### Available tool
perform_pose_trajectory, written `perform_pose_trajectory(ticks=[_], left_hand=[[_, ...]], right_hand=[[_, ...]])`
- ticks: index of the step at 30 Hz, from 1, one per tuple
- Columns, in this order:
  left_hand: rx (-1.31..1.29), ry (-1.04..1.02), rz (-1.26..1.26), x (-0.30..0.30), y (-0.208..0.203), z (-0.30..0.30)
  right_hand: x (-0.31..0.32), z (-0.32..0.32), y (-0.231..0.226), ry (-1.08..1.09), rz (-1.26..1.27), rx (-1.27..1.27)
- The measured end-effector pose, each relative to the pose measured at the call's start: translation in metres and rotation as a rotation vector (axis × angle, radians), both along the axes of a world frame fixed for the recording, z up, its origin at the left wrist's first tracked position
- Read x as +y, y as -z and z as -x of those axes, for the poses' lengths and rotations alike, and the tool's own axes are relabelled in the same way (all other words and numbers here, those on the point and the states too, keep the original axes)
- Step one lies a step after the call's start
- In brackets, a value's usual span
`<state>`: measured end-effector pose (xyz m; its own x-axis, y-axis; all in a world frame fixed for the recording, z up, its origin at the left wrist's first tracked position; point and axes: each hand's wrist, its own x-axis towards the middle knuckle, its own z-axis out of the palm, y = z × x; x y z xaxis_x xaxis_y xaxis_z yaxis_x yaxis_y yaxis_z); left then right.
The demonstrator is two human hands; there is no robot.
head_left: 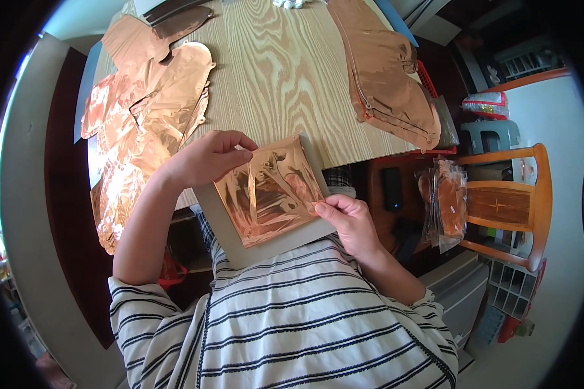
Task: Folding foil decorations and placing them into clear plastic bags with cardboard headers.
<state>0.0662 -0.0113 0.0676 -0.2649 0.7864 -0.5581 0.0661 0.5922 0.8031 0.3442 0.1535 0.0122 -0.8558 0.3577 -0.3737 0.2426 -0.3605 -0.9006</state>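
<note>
A flat rose-gold foil balloon (276, 194), folded into a square, lies on a grey board (240, 254) close in front of my body. The near part of the board rests against my striped shirt. My left hand (215, 155) is at the foil's far left corner, its fingers bent and its thumb and fingertips pinched on the edge. At the foil's right edge, my right hand (349, 223) pinches the near right corner between thumb and fingers. Creases and bright reflections run across the folded foil.
Flat foil balloons (156, 97) pile up at the left of the wood-grain table (272, 78). Another stack of foil balloons (396, 84) lies on the right. Beyond the table's right edge, clear-bagged foil (449, 201) lies by a wooden chair (503, 204).
</note>
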Motion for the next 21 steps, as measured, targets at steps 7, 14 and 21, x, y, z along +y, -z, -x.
perform_pose_trajectory(ticks=[7,14,21], left_hand=[[0.005,0.02,-0.073,0.0,0.006,0.005],[0.432,0.255,0.197,0.035,-0.043,-0.014],[0.167,-0.004,0.097,0.036,-0.017,-0.016]], right_hand=[[-0.001,0.004,-0.006,-0.002,-0.235,0.016],[0.002,0.011,-0.019,-0.047,-0.401,0.033],[0.002,0.011,-0.006,0.102,-0.137,0.051]])
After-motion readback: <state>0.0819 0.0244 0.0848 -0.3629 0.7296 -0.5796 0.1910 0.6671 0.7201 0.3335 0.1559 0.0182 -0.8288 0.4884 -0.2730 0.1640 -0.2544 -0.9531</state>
